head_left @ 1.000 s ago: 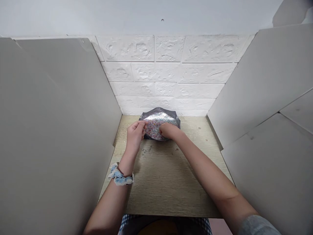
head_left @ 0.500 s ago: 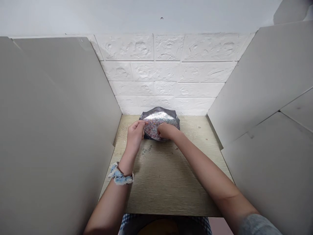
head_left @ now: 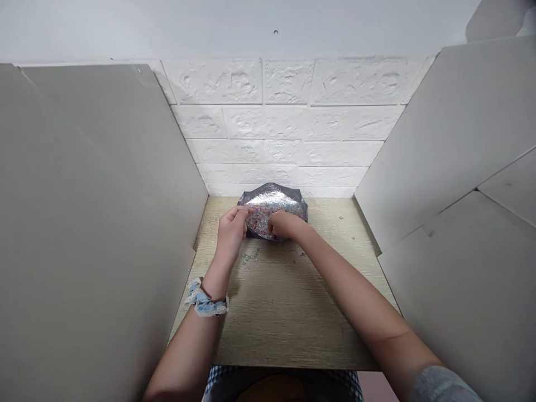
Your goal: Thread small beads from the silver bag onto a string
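A shiny, glittery silver pouch (head_left: 272, 198) with many small coloured bits showing on its front lies at the back of the wooden table, near the brick-patterned wall. My left hand (head_left: 233, 223) is at the pouch's left edge, thumb and fingertips pinched together; whatever they hold is too small to name. Over the front middle of the pouch, my right hand (head_left: 287, 224) has its fingers curled and closed, pointing left. Its fingertips are partly hidden, and I cannot make out what is between them. A light blue scrunchie (head_left: 206, 301) circles my left wrist.
Grey panels stand at the left (head_left: 104, 212) and the right (head_left: 452, 223) of the wooden table (head_left: 288, 312). Small clear bits (head_left: 251, 257) lie in front of the pouch. The white brick-patterned wall (head_left: 285, 123) rises behind it.
My right hand has shifted very slightly to the left over the pouch. My left hand keeps its pinch in the same place.
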`<state>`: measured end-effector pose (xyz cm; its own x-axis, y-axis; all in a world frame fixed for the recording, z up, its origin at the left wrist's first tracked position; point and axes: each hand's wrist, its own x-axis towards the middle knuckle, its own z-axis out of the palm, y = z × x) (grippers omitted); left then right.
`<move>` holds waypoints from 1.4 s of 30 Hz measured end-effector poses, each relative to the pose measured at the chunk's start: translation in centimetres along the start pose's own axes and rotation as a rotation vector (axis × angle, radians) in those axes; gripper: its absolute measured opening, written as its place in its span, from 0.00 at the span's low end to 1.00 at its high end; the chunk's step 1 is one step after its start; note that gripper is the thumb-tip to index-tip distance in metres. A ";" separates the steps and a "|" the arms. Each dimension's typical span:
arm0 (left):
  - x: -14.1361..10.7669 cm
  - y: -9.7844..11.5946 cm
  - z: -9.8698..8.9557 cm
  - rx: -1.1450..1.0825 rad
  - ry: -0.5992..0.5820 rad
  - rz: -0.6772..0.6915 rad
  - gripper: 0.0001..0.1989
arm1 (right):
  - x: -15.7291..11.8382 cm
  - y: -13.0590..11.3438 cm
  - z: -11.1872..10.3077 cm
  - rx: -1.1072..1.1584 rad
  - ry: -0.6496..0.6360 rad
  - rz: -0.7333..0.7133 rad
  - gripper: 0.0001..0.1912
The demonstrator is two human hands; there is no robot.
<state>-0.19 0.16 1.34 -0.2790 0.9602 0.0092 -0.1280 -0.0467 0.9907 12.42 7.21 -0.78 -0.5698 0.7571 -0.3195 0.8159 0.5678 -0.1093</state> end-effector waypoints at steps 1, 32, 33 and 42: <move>0.0 0.0 0.0 0.004 0.001 -0.002 0.06 | 0.0 0.0 0.0 0.001 0.003 0.001 0.14; 0.7 1.6 -2.4 -0.670 0.012 -0.166 0.03 | -0.1 1.2 -0.4 0.069 0.248 0.059 0.18; 0.8 1.6 -2.4 -0.674 0.013 -0.165 0.03 | 0.0 1.4 -0.3 0.067 0.262 0.055 0.17; 0.8 -0.1 -1.3 -0.012 -0.091 -0.164 0.08 | -0.8 1.9 -1.4 0.612 0.310 -0.186 0.11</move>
<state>-1.60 0.54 1.09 -0.1665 0.9761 -0.1394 -0.1765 0.1096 0.9782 14.28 8.15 0.54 -0.6322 0.7743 0.0286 0.5596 0.4818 -0.6743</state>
